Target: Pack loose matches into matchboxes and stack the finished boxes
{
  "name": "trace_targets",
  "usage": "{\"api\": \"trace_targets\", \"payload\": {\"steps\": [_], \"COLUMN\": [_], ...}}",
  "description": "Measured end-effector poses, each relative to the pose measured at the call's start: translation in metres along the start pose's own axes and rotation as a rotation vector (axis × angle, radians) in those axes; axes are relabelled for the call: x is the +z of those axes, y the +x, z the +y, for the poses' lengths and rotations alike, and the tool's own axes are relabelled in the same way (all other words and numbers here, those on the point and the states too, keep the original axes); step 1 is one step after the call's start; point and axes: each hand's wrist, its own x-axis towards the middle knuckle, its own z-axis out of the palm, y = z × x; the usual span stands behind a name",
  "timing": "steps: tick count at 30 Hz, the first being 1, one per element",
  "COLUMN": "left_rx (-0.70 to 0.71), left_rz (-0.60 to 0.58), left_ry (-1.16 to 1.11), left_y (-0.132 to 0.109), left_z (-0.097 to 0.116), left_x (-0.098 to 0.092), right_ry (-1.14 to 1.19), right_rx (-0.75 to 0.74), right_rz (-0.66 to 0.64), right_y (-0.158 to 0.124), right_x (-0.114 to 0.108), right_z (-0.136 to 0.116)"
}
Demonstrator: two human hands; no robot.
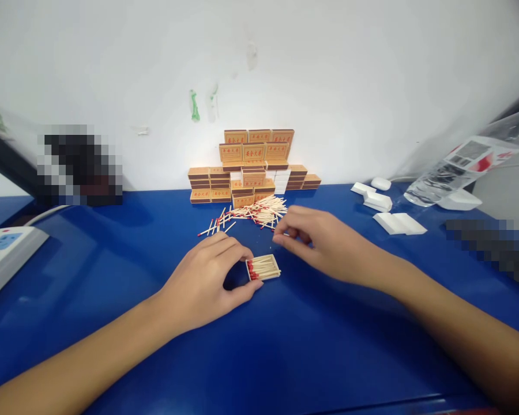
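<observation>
My left hand (214, 276) grips a small white matchbox tray (278, 275) by its left end, thumb at the near side and forefinger at the far side. Red-headed matches (262, 266) lie in the tray, heads toward my left hand. To the right and a little farther off, my right hand (313, 233) hovers with its fingers curled together; whatever may be between the fingertips is hidden or too small to see. Just beyond both hands spreads a pile of loose matches (270, 210), some strewn off to its left.
Orange matchboxes (254, 153) stand stacked against the wall behind the pile. White trays (400, 223), a white rounded case (381, 184) and a tilted plastic bottle (441, 173) lie at the right. A power strip (12, 248) sits at the left on the blue tabletop (259, 357).
</observation>
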Motion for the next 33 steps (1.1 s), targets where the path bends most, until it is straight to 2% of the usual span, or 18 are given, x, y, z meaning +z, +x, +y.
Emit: {"api": "trace_targets", "payload": {"steps": [2,5,8,13,15,18,26,33], "left_rx": [0.016,0.038,0.021,-0.021,-0.027,-0.036,-0.014,-0.004], "left_rz": [0.005,0.007,-0.001,0.013,0.014,0.002,0.001,0.008], "left_ry": [-0.016,-0.024,-0.010,-0.007,-0.010,-0.014,-0.006,-0.004], "left_y": [0.000,0.000,-0.001,0.000,0.000,0.001,-0.001,0.000], "left_z": [0.002,0.003,-0.001,-0.004,-0.004,-0.002,-0.001,-0.003], "left_x": [0.000,-0.001,-0.001,0.001,0.001,0.000,0.000,0.000], "right_ry": [-0.094,-0.176,-0.207,-0.031,0.036,0.019,0.001,-0.024], "right_rx": [0.064,0.133,0.172,0.027,-0.042,-0.090,-0.082,-0.069], "right_rz": [0.047,-0.009,-0.062,-0.071,-0.122,-0.194,-0.252,-0.312], "right_y": [0.003,0.006,0.007,0.001,-0.003,-0.007,-0.009,-0.012], "right_x": [-0.001,0.003,0.005,-0.001,-0.001,0.003,0.000,-0.001], "right_z": [0.013,0.027,0.031,0.006,-0.008,-0.021,-0.014,-0.022]}}
